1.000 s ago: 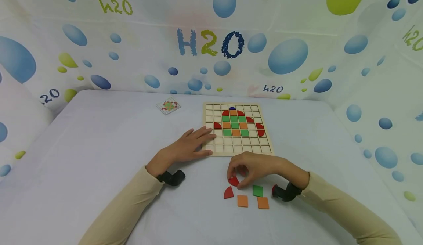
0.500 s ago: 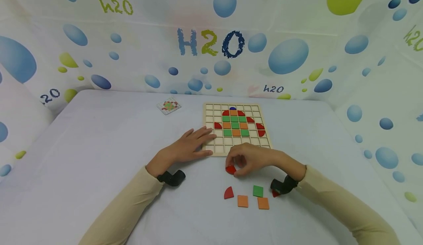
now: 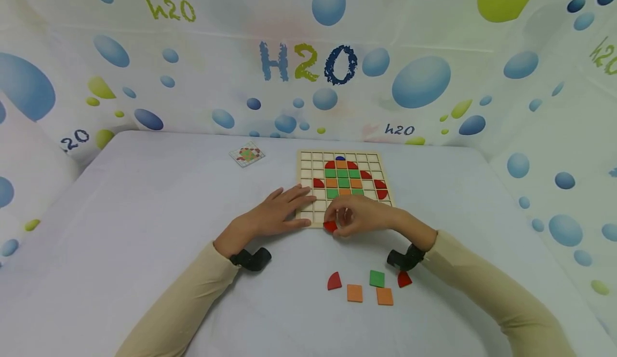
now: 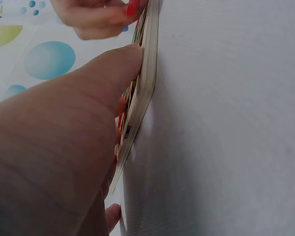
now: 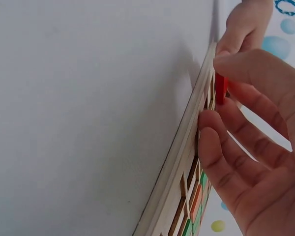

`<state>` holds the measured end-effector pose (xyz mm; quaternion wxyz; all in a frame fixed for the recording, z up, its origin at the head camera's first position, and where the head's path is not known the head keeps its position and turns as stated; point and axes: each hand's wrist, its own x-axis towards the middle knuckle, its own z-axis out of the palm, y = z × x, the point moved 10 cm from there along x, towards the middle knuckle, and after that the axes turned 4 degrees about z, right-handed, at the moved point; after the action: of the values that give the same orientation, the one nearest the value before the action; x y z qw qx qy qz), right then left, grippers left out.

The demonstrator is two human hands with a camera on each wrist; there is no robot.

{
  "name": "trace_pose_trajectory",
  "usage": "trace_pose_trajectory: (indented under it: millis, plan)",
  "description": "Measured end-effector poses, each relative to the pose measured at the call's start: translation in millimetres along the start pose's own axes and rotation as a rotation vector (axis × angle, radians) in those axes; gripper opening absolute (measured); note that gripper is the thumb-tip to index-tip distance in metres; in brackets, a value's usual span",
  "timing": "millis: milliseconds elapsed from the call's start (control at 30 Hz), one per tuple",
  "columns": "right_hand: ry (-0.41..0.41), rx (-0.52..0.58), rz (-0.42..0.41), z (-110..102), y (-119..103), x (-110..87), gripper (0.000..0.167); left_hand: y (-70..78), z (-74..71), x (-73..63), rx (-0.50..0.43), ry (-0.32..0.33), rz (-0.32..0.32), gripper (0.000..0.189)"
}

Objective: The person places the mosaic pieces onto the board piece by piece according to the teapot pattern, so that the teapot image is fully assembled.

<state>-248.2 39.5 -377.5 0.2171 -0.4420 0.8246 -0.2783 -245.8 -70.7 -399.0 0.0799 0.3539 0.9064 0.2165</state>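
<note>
My right hand (image 3: 362, 213) pinches a red quarter-circle tile (image 3: 330, 226) between thumb and fingers, over the near edge of the wooden grid board (image 3: 306, 165). In the right wrist view the same red tile (image 5: 221, 89) is seen edge-on, close above the board's cells. My left hand (image 3: 273, 213) lies with extended fingers on the board's left side, its thumb at the near left corner. Set in the board are green, orange and red tiles and a small blue piece (image 3: 340, 158) at the top. The right hand hides some lower cells.
Loose on the cloth before the board lie a red quarter tile (image 3: 334, 281), a green square (image 3: 377, 278), two orange squares (image 3: 354, 293) and another red tile (image 3: 404, 279) below the right wrist camera. A pattern card (image 3: 247, 154) lies at the back left.
My right hand has carried the red quarter-circle tile from among the loose pieces forward and slightly left to the board's near edge. The left hand has stayed in place.
</note>
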Motion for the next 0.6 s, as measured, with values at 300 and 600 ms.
trace_pose_trajectory:
  millis: [300,600]
  plan:
    - [0.101,-0.024,0.043,-16,9,15.3,0.026,-1.1,0.2,0.3,-0.004,-0.001,0.005,0.059]
    - [0.225,-0.069,0.087,-32,18,27.7,0.018,-3.2,2.8,1.5,0.007,-0.011,0.004,0.060]
